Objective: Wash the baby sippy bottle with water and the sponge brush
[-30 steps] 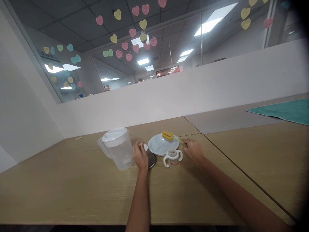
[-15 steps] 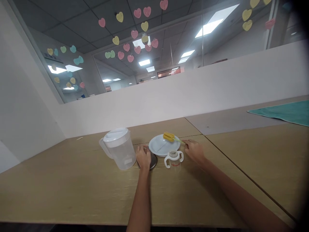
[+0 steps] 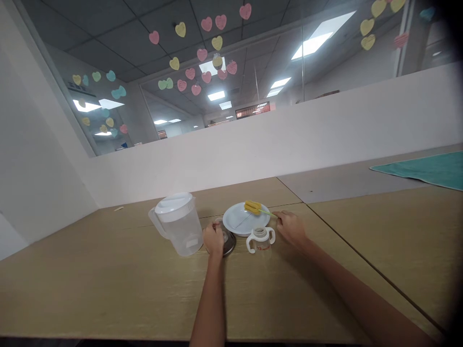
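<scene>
My right hand (image 3: 291, 226) pinches the thin green handle of a yellow sponge brush (image 3: 252, 207). The brush head rests on or just over the right part of a white plate (image 3: 235, 222). In front of the plate stands a clear cup (image 3: 262, 243) with two white handles, a white collar and red lettering, its top uncovered. My left hand (image 3: 214, 239) is closed at the left side of a dark round thing with a shiny rim (image 3: 228, 243), perhaps a lid or dish. The hand covers part of it, and what the fingers grip is hidden.
A translucent pitcher (image 3: 183, 229) with a white lid stands just left of my left hand. At the far right lies a teal cloth (image 3: 427, 168). Behind the table (image 3: 126, 289) rises a white wall (image 3: 253, 149) with windows above.
My left hand has turned or shifted slightly, and more of the dark round thing shows beside it. The right hand and the sponge brush stay nearly still.
</scene>
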### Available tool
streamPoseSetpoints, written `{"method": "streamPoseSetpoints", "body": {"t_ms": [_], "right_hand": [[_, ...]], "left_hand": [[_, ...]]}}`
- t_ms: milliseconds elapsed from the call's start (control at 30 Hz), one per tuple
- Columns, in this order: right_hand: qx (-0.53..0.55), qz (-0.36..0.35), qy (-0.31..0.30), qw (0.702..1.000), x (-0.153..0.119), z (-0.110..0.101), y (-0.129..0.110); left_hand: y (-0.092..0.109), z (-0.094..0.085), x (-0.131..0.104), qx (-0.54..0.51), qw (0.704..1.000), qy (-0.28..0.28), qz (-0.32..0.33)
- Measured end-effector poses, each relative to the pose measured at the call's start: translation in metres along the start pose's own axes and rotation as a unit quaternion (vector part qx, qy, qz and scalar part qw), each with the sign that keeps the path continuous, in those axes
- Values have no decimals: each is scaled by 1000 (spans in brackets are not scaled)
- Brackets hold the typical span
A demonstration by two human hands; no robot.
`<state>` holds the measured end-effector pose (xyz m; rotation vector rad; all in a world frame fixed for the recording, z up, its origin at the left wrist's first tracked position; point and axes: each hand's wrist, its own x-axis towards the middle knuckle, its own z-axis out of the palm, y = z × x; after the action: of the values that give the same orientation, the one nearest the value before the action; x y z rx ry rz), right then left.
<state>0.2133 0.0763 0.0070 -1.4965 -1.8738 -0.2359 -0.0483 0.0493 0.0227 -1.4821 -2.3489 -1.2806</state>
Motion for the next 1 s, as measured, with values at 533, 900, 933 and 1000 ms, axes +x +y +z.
{"method": "streamPoseSetpoints", "body": {"t_ms": [533, 900, 933, 1000], "right_hand": [[2, 2, 6, 1000, 1, -1, 1], [9, 10, 8, 1000, 2, -3, 1], [8, 10, 9, 1000, 2, -3, 1], [4, 14, 7, 1000, 3, -3, 2]], "left_hand": [[-4, -2, 1, -45, 998, -31, -31], [24, -9, -23, -124, 957, 76, 250], [31, -8, -29, -147, 931, 76, 326], [46, -5, -44, -157, 879, 36, 450]]}}
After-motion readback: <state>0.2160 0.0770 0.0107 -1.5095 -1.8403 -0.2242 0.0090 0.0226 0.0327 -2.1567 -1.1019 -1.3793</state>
